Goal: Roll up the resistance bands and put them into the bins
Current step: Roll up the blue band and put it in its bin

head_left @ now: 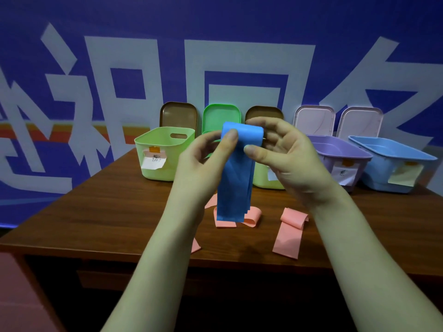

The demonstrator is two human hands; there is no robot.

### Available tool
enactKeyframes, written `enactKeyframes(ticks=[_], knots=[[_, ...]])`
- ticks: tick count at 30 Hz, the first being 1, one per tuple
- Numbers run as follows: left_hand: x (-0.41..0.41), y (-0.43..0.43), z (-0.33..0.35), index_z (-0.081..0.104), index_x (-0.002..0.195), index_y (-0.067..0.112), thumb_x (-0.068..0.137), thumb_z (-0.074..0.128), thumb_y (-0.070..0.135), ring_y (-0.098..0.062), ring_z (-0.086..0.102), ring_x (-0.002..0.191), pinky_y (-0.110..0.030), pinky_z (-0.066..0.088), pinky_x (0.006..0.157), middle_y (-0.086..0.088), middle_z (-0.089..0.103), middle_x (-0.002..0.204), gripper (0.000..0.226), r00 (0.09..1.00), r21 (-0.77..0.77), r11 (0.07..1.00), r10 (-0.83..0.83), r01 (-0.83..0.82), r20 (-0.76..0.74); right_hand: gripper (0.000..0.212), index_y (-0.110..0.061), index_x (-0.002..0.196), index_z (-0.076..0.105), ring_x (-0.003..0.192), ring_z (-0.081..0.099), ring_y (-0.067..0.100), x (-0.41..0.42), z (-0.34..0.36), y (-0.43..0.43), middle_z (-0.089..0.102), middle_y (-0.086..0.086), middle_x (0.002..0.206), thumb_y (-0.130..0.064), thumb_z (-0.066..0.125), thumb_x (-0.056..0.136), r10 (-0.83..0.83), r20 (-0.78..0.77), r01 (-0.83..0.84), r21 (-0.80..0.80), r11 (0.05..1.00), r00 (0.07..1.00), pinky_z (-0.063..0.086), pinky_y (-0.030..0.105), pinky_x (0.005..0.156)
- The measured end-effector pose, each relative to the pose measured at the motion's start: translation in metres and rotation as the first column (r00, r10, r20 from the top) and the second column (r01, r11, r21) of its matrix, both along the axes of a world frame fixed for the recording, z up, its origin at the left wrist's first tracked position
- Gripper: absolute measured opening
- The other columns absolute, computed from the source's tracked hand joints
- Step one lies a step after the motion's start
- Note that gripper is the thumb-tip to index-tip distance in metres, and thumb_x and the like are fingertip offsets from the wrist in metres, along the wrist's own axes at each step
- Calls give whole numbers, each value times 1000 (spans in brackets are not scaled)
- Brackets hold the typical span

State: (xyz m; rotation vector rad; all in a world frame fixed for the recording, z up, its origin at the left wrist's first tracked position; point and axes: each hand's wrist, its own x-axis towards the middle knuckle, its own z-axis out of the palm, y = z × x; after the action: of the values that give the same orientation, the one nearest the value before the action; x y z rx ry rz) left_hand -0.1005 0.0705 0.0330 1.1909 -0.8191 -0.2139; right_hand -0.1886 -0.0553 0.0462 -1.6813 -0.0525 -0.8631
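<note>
The left hand [203, 164] and right hand [285, 154] pinch the rolled top of a blue elastic resistance band [236, 178] above the brown wooden worktop [107, 212], its tail hanging toward six o'clock. Loose pink elastic bands [287, 238] lie on it beneath. Open plastic bins [163, 171] line up at twelve o'clock.

Place: an indoor room arranged as a sorting station; office or training room, I cannot tell which.
Wall: a blue wall [239, 20] with very large white characters [297, 68] and an orange stripe [48, 134] at the left.
Furniture: a brown wooden table [107, 212] standing at this wall.
Storage: a row of plastic bins [163, 152] on the table, light green, purple and blue, with paper labels [153, 161] on their fronts.
Lids: the lids [178, 116] stand upright behind the bins, leaning on the wall.
</note>
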Motion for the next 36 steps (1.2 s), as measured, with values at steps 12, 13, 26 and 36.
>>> enactKeyframes(ticks=[12, 13, 26, 36], knots=[[0, 3, 3, 60, 119, 12, 84, 68, 18, -10, 68, 92, -20, 53, 73, -6, 69, 107, 36, 995, -69, 995, -70, 74, 66, 51, -12, 121, 51, 100, 63, 21, -5, 3, 4, 60, 12, 121, 14, 62, 78, 4, -21, -4, 14, 1000, 1000, 52, 35, 90], [0, 4, 2, 60, 119, 12, 84, 68, 15, -10, 68, 92, -20, 53, 74, -6, 69, 108, 37, 995, -89, 992, -82, 88, 61, 50, -14, 123, 51, 98, 64, 20, -6, 3, 4, 61, 9, 118, 12, 61, 81, 2, -50, -1, 8, 1000, 999, 53, 35, 90], [2, 9, 0, 62, 109, 24, 80, 65, -11, -13, 66, 102, -27, 55, 85, -1, 66, 113, 46, 981, -127, 977, -156, 170, 117, 37, -23, 117, 59, 94, 67, 13, -7, 4, 10, 71, -10, 95, -37, 54, 83, -45, -124, 42, -26, 999, 991, 56, 32, 80], [3, 10, -8, 51, 128, 17, 83, 56, -16, -8, 58, 116, -23, 51, 92, 1, 59, 128, 56, 975, -143, 969, -183, 201, 124, 38, -18, 117, 57, 100, 64, 22, -7, 3, 12, 67, 7, 104, -20, 62, 79, 37, -39, -36, 14, 999, 999, 54, 37, 89]])
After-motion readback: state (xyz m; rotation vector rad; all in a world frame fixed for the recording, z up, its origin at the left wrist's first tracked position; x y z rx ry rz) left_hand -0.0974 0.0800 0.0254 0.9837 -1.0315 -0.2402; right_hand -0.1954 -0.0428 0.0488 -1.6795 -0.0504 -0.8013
